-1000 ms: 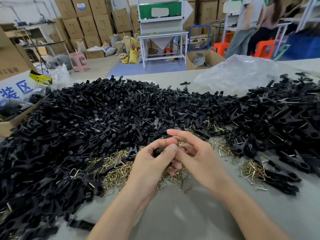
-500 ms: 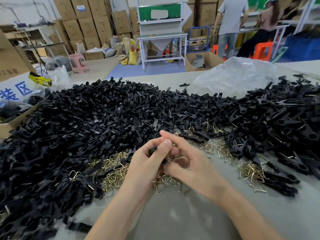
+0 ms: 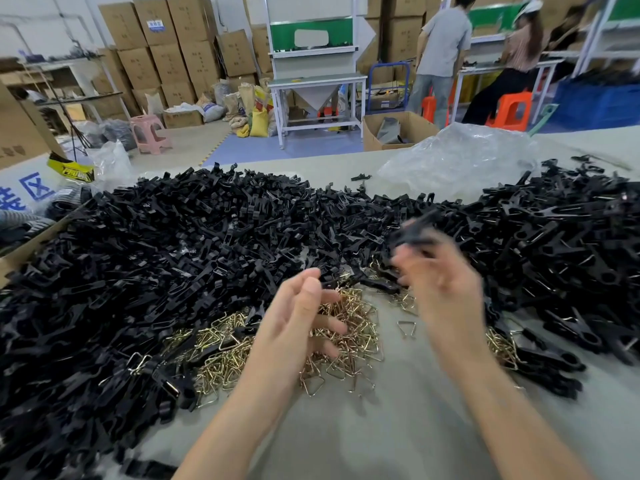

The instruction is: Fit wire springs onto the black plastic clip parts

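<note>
A huge heap of black plastic clip parts [image 3: 173, 258] covers the table from the left to the far middle. A pile of brass wire springs [image 3: 349, 334] lies in front of it. My left hand [image 3: 298, 327] hovers over the springs with relaxed, spread fingers and holds nothing. My right hand [image 3: 440, 289] is raised to the right and blurred by motion. A blurred black clip [image 3: 412, 233] sits at its fingertips; whether the fingers still hold it is unclear. More black clips [image 3: 561, 244] are heaped on the right.
A crumpled clear plastic bag [image 3: 460, 157] lies at the back right of the grey table [image 3: 381, 438]. A cardboard box [image 3: 20, 247] stands at the left edge. One spring [image 3: 406, 326] lies apart. Behind the table are stools, benches, boxes and people.
My hands were joined on a small black part above the springs. They have now separated: the left one opened, the right one swung up and right with a black clip at its fingertips.
</note>
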